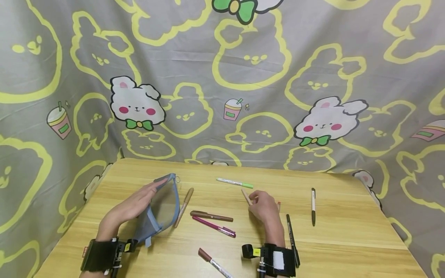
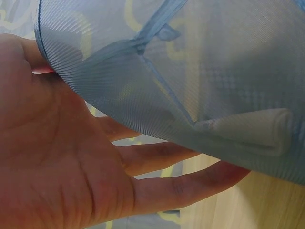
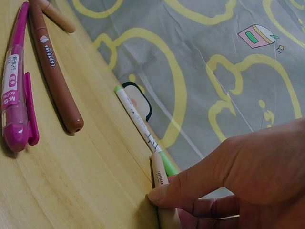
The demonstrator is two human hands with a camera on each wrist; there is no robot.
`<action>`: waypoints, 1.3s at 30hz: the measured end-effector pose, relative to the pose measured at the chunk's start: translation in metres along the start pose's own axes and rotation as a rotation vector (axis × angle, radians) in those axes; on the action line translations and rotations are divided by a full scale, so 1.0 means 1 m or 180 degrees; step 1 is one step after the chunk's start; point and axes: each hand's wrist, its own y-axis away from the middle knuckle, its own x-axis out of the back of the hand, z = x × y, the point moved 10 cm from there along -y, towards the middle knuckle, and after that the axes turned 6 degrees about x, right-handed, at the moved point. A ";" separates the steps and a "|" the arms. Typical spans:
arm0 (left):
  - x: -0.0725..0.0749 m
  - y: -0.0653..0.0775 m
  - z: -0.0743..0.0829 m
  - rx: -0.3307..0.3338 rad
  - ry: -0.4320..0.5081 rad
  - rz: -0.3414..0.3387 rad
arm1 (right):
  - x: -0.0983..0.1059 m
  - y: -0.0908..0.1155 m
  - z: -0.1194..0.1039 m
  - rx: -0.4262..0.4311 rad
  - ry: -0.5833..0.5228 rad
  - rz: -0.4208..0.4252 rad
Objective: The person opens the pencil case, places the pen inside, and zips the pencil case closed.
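Note:
My left hand (image 1: 135, 204) holds a blue mesh pouch (image 1: 153, 227) at its upper left side, the mouth gaping to the right. Up close, the fingers (image 2: 162, 191) stretch along behind the mesh, and the thumb's hold is partly hidden. A pale cylindrical shape (image 2: 252, 131) shows through the mesh; I cannot tell whether it lies inside. On the right, my right hand (image 1: 263, 206) pinches a beige pen (image 3: 162, 179) between thumb and fingers, low over the table. Just beyond it lies a green-and-white marker (image 1: 234, 182).
Between the hands lie a tan pen (image 1: 184, 207), a brown pen (image 1: 211, 216), a magenta pen (image 1: 213, 226) and a brown-capped marker (image 1: 213, 263). A black pen (image 1: 292, 240) and a white-and-black pen (image 1: 313, 206) lie at right. A patterned curtain (image 1: 222, 77) borders the wooden table (image 1: 347, 239).

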 end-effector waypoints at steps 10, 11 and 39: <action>-0.001 0.001 -0.002 0.0023 0.0006 -0.0001 | -0.002 0.000 0.001 0.0032 -0.0061 -0.0018; -0.001 0.001 -0.002 0.0023 0.0005 -0.0001 | -0.002 0.000 0.002 0.0023 -0.0097 -0.0021; -0.002 0.000 -0.004 0.0122 -0.0078 0.0013 | 0.030 -0.003 -0.021 0.0458 -0.0749 0.0795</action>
